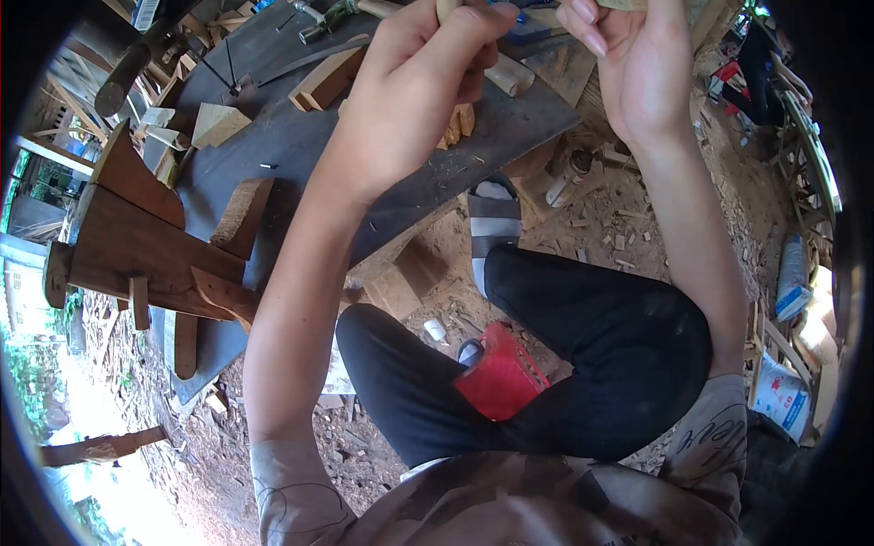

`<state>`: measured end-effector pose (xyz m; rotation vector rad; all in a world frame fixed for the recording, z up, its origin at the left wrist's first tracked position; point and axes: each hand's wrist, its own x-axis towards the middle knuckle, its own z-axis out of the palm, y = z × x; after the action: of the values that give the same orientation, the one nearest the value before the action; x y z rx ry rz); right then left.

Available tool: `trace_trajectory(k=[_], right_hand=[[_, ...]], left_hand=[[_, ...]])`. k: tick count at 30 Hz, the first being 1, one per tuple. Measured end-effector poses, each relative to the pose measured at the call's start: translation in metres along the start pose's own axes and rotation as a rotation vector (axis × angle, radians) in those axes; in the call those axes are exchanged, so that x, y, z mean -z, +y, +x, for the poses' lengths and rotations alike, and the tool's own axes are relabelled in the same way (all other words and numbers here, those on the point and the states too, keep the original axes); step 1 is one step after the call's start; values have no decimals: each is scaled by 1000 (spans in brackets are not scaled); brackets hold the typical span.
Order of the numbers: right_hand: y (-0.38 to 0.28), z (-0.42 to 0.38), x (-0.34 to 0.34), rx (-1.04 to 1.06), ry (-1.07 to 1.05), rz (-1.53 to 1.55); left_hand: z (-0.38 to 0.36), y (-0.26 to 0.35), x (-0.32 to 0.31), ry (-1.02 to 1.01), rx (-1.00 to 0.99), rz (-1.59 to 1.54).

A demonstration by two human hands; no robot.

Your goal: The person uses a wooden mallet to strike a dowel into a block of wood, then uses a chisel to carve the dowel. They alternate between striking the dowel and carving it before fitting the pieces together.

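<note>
Here, in the head view, the left hand (414, 82) is clenched, its fingers wrapped around a pale rod (447, 10) at the top edge of the frame, above the right part of the dark tabletop (309, 173). The rod's visible end points up and away from the body; the rest is cut off or hidden, so its full long axis cannot be told. The right hand (645, 73) is raised beyond the tabletop's right corner, palm showing, fingers partly curled beside a pale flat piece (623, 4); whether they grip it cannot be told.

A yellowish wooden lump (458, 127) shows just below the left hand. Farther left lie a wooden block (330, 78) and a wedge-shaped block (218, 125), and a brown wooden frame (150, 250) stands out past the tabletop's left edge. A red plastic stool (501, 373) shows between the legs.
</note>
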<state>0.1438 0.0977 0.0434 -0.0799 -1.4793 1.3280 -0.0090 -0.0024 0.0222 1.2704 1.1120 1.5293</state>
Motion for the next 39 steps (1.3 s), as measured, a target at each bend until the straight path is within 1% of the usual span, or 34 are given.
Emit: trace_trajectory(k=[9,12,15,16,19,21,23,25,27,31,33,35,37,39], right_hand=[[-12,-2,-4,22,-38,-94],[-15,-2,-7,39,-57,-106],[-17,-2,-7,58,-100,-141],[-18,-2,-7,60,-110,-169],[-18,-2,-6,26,-93,-233],[-19,-1,-8,0,-60,-160],[-20,-2,-11,-11,-44,-93],[-23,-2,-14,-27,-41,-102],[-24,-2,-14,-44,-58,-185],[-23,-3,-8,-42,-125,-328],[-25,-3,-10,-67,-105,-328],[-28,-3,-13,-90,-84,-318],[-26,-4,-14,-52,-77,-362],[-18,-5,-13,44,-95,-454]], left_hand=[[-1,1,-1,0,-33,30],[0,-2,1,-17,-47,-21],[-1,-3,3,-59,-105,-79],[-1,-3,2,-41,-96,-71],[-2,-3,1,-12,-90,-55],[-3,-3,2,-31,-111,-52],[-2,-2,1,19,-87,-28],[-1,-2,0,61,-61,-25],[-1,-5,0,94,-34,-42],[-3,-5,3,27,-70,-97],[-4,-6,3,-2,-87,-121],[0,-12,6,25,-82,-118],[-1,-13,6,43,-77,-102],[-4,-9,4,51,-70,-73]])
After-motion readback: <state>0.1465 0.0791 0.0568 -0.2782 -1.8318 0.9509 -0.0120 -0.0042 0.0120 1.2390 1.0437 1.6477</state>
